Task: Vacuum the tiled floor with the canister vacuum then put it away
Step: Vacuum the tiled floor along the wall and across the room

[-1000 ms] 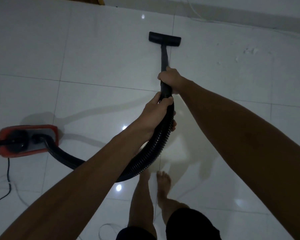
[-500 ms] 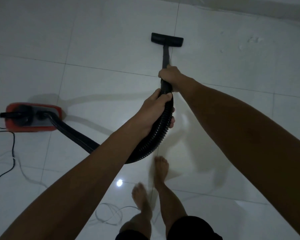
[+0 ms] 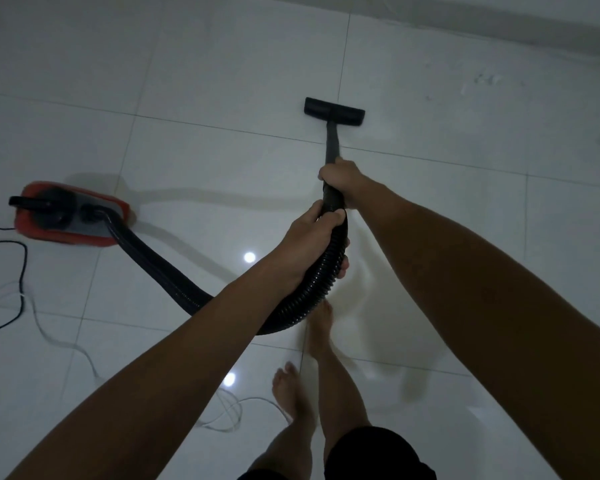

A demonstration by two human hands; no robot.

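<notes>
A red canister vacuum (image 3: 70,216) sits on the white tiled floor (image 3: 222,81) at the left. Its black ribbed hose (image 3: 163,271) curves from the canister under my left arm and up to the wand (image 3: 332,140). The black floor nozzle (image 3: 334,111) rests flat on the tiles ahead of me. My right hand (image 3: 340,178) grips the wand's lower end. My left hand (image 3: 312,237) is closed around the hose just behind it.
A black power cord (image 3: 18,271) and a thin white cable (image 3: 229,410) lie loose on the floor at the left and near my bare feet (image 3: 291,389). The base of a wall (image 3: 499,26) runs along the top right. Some pale smudges (image 3: 482,81) mark the tiles near it.
The nozzle and wand have drawn back toward me across the tiles. I have stepped backward, and the canister now appears further up and to the right. More cord shows at the left.
</notes>
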